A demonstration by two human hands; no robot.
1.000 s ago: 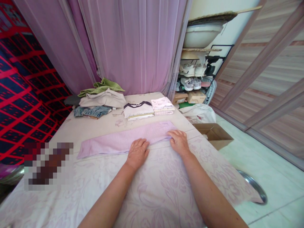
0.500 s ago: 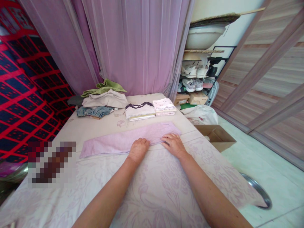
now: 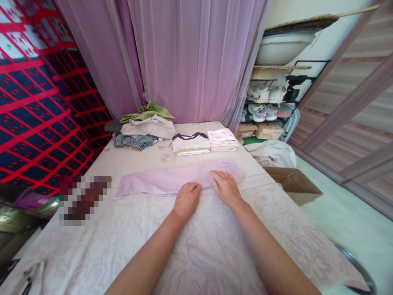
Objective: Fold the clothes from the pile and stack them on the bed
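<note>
A pair of pink ribbed pants (image 3: 159,180) lies folded lengthwise into a long flat strip across the bed. At its near edge, right of the middle, is my left hand (image 3: 188,200), its fingers closed together on the cloth. My right hand (image 3: 226,187) rests on the right part of the pants with fingers stretched out and thumb apart. Just beyond them sit a folded white shirt with a dark collar (image 3: 190,143) and a stack of folded pale pink clothes (image 3: 223,139).
A loose heap holds a beige garment (image 3: 150,126), a green garment (image 3: 153,110) and denim (image 3: 135,141). Right of the bed (image 3: 196,254) are an open cardboard box (image 3: 294,184), a metal basin rim (image 3: 356,260) and a shoe rack (image 3: 313,82). A purple curtain (image 3: 199,61) hangs behind.
The view has turned left, so things sit farther right. My right hand's fingers have moved from the near edge a little farther onto the pants. My left hand stays at the near edge.
</note>
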